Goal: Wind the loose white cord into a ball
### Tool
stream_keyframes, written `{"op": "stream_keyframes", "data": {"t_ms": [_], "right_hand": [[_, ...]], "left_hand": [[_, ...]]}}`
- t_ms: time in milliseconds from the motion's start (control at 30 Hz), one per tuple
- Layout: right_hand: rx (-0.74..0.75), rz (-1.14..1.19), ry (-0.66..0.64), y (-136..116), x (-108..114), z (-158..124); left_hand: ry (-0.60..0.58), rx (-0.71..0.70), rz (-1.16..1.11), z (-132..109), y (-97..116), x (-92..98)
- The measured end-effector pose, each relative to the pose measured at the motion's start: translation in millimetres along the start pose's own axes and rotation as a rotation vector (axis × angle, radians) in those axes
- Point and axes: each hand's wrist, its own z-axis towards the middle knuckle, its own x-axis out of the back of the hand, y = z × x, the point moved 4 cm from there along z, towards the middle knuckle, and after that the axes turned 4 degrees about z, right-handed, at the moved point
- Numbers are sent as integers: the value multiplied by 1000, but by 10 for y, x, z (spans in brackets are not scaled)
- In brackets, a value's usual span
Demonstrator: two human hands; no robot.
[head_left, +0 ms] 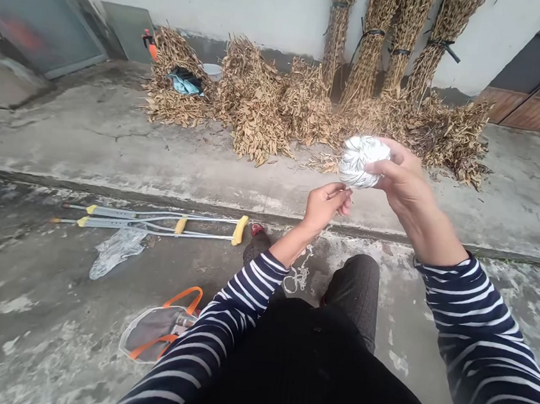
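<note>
A thick bundle of white cord with thin dark flecks (361,161) is held up in front of me. My right hand (401,171) is closed around its right side, the thumb pressed on the near face. Just below the bundle, my left hand (326,205) is pinched at its lower edge, apparently on a strand of the cord. The strand itself is mostly hidden by the fingers. Down on the ground between my legs lies a loose tangle of thin white cord (297,277).
Crutches with yellow pads (239,231) lie left of my feet, beside a clear plastic bag (117,251). Nearer is a grey bag with orange handles (153,331). A low concrete step (182,161) runs ahead, bearing dried plant heaps (255,110) and tied upright bundles (370,52).
</note>
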Motion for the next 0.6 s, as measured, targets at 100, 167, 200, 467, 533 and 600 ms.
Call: {"op": "stream_keyframes", "data": {"t_ms": [100,167,200,467,533,600], "right_hand": [[-42,72,-43,9,37,-33],[-68,143,-96,-5,2,-67],[-74,174,-114,-22,-21,-82],[11,165,38,-40,48,89],[44,64,68,-3,104,146],[95,-22,95,25,157,178]], "left_hand": [[-32,40,48,12,3,132],[-29,66,89,38,-51,211],[-16,75,105,48,-91,247],[-135,154,91,-65,-388,262],[-215,199,101,-115,-385,255],[-296,249,96,-176,-350,264]]}}
